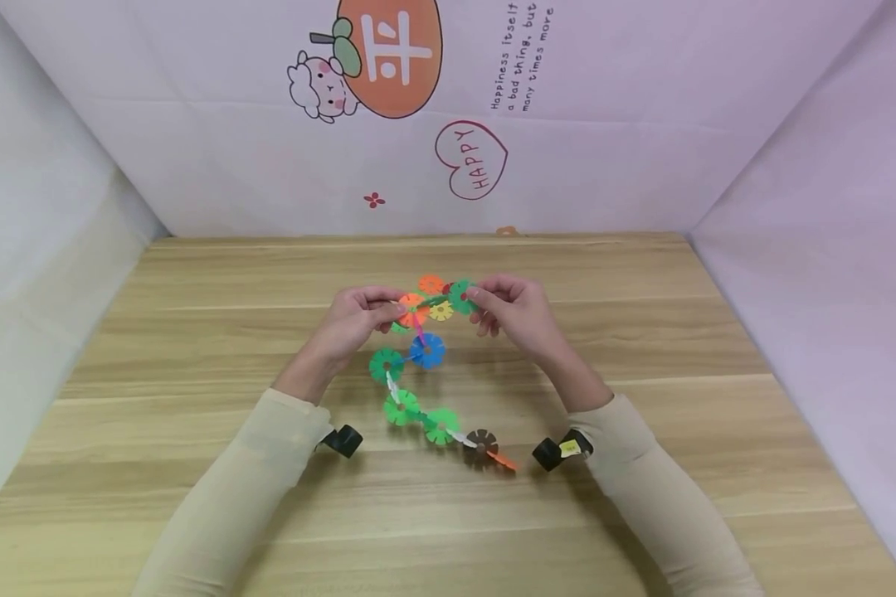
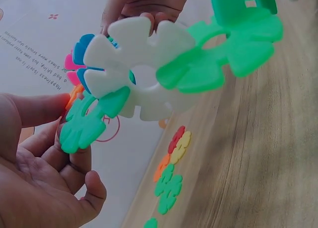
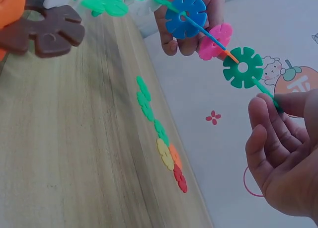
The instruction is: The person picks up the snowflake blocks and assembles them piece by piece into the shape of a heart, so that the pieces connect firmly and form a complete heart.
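A chain of slotted plastic snowflake discs hangs between and below the two hands. My left hand (image 1: 351, 323) pinches an orange disc (image 1: 412, 309) near the chain's upper end. The thumb and fingers of my right hand (image 1: 518, 317) pinch a green disc (image 1: 461, 296) at that end; another green disc (image 3: 243, 67) joins the two. Below the orange one, a pink disc (image 3: 215, 41) leads to a blue disc (image 1: 427, 351). The chain runs on through green and white discs to a brown disc (image 1: 481, 448) and an orange disc (image 1: 503, 461) at its lower end.
Loose discs lie on the wooden table (image 1: 642, 315) beyond the chain: a yellow disc (image 3: 165, 154), a red disc (image 3: 180, 178), an orange disc (image 1: 430, 284) and several green discs (image 3: 144, 99). A printed white cloth (image 1: 605, 149) stands at the table's back edge.
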